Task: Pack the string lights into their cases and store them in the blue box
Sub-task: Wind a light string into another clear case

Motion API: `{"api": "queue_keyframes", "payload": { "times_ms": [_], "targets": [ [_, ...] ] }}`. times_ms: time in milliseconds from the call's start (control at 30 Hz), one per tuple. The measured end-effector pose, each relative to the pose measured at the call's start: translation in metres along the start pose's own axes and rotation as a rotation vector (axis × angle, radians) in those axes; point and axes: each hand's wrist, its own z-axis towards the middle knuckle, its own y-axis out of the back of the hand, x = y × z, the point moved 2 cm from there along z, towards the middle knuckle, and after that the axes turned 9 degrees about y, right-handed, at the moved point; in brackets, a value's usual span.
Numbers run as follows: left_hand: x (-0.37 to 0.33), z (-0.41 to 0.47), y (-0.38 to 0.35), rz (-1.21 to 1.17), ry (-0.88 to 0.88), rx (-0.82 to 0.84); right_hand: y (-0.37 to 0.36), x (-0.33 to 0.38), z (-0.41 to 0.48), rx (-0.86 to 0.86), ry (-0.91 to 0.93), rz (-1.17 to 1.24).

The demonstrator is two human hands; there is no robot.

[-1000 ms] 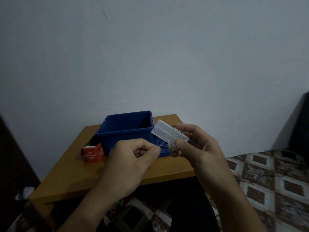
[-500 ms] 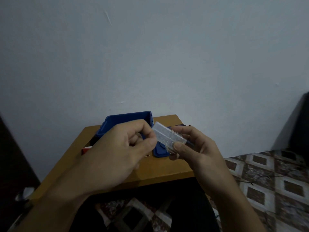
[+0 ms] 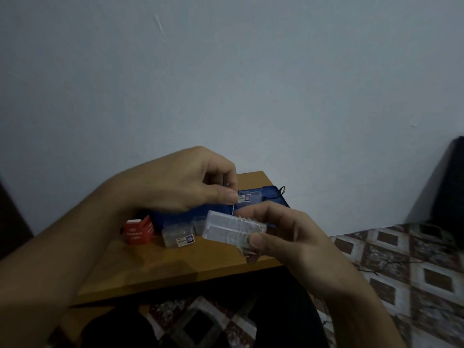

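Wire, a thin silvery wire (image 3: 233,207) of the string lights, rises a short way from a clear rectangular plastic case (image 3: 227,227) to the left hand (image 3: 185,183), whose thumb and forefinger pinch its upper end. The right hand (image 3: 288,239) grips the case's right end, thumb on the near side and fingers curled over the far side; loops of wire are wound around the case beside the thumb. Both hands are held above the near half of the brown wooden table (image 3: 175,270), the left hand higher and just behind the case. The blue plastic box (image 3: 213,212) sits behind the hands, mostly hidden. A second clear labelled case (image 3: 177,233) and a small red cardboard box (image 3: 138,229) stand on the table left of the held case.
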Motion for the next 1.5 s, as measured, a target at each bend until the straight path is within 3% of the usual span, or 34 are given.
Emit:
{"api": "queue_keyframes", "payload": {
  "times_ms": [233, 367, 467, 567, 700, 867, 1033, 1233, 1500],
  "targets": [
    [0.035, 0.010, -0.030, -0.543, 0.129, 0.211, 0.003, -0.001, 0.000, 0.016, 0.011, 0.135],
    [0.050, 0.008, -0.063, -0.963, 0.166, 0.242, 0.003, -0.005, 0.003, -0.068, 0.015, 0.196],
    [0.047, 0.004, -0.084, -1.171, 0.156, 0.165, 0.003, -0.010, 0.006, -0.153, 0.035, 0.248],
    [0.041, -0.001, -0.100, -1.270, 0.223, -0.005, 0.004, -0.012, 0.008, -0.223, 0.063, 0.239],
    [0.028, -0.010, -0.110, -1.399, 0.189, -0.100, 0.002, -0.013, 0.008, -0.287, 0.094, 0.183],
    [0.015, -0.019, -0.105, -1.325, 0.119, -0.216, -0.001, -0.009, 0.008, -0.328, 0.134, 0.124],
    [0.011, -0.019, -0.097, -1.037, 0.181, -0.418, -0.003, -0.002, 0.005, -0.325, 0.141, 0.017],
    [0.011, -0.020, -0.094, -0.859, 0.196, -0.430, -0.002, 0.007, 0.002, -0.161, 0.089, -0.070],
    [0.009, -0.023, -0.089, -0.823, 0.189, -0.425, 0.000, 0.008, 0.001, -0.152, 0.077, -0.034]
  ]
}}
